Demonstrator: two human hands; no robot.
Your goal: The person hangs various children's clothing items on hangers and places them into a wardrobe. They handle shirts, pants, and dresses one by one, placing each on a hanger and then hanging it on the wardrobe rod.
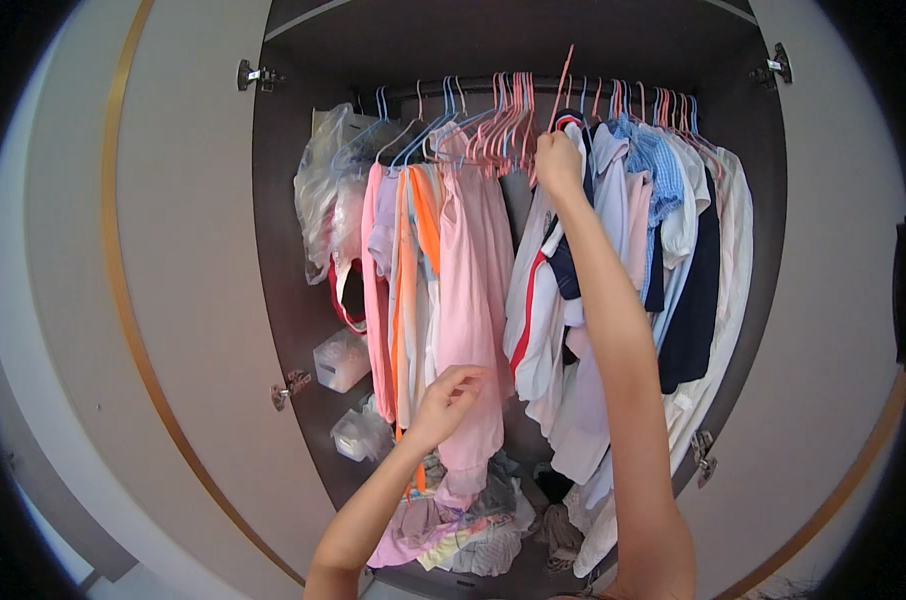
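Up near the rail, my right hand (560,163) is closed round a pink hanger (563,85), whose thin end sticks up above my fist. Just beneath that hand hangs a white, navy and red-striped jacket (535,310); whether it is on this hanger is hidden by my hand and arm. Lower down, my left hand (449,400) has its fingers loosely bent and apart, with nothing seen in them. It is in front of a long pink dress (465,300); I cannot tell if they touch.
A dark rail (403,93) crosses the wardrobe, crowded with clothes and several pink hangers (513,125). Plastic bags (323,190) hang at the left. Folded clothes (473,540) lie piled at the bottom. Open doors (203,250) flank both sides.
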